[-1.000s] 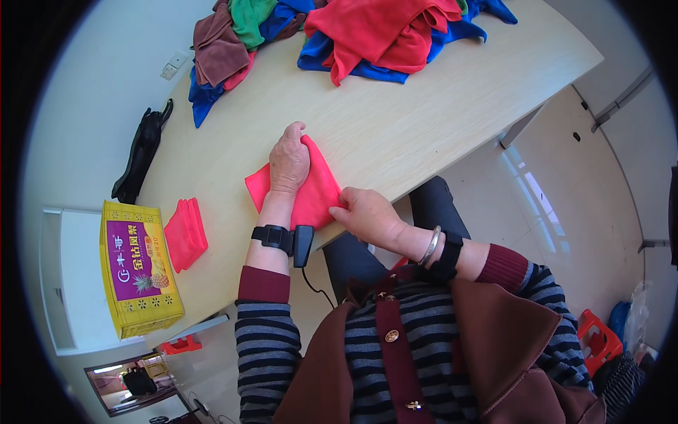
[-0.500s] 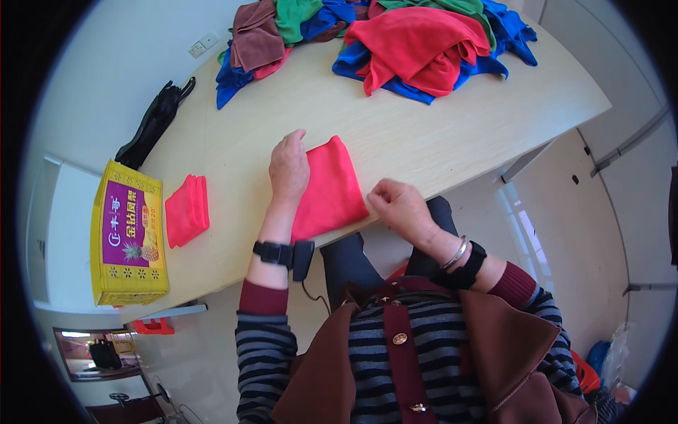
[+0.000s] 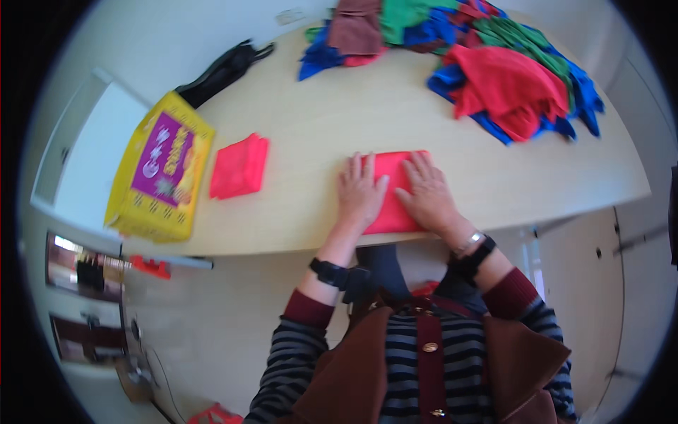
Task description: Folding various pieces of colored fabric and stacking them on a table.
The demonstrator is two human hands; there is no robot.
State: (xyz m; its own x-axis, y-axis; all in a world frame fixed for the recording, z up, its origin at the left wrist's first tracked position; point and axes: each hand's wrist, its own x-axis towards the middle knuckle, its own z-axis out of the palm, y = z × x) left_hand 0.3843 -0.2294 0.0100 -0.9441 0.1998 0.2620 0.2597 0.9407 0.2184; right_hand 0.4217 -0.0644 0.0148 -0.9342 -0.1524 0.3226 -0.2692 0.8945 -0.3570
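A folded red cloth [image 3: 390, 201] lies flat at the table's near edge, in front of my body. My left hand [image 3: 359, 192] rests on its left side, palm down with the fingers stretched out. On its right side lies my right hand [image 3: 428, 194], also flat with fingers spread. Both hands touch the cloth without gripping it, and they cover parts of its sides. Farther left sits a second folded red cloth [image 3: 239, 167], apart from both hands.
A yellow and purple carton [image 3: 161, 169] stands at the table's left end, with a long black object [image 3: 222, 74] behind it. Heaped at the back right are loose red [image 3: 512, 88], blue and green cloths. A brown cloth [image 3: 355, 28] lies with others at the back.
My right hand has come from beside the cloth onto it, its fingers opening out flat. My left hand now lies flat too. The whole view has swung, shifting the table's things to the right.
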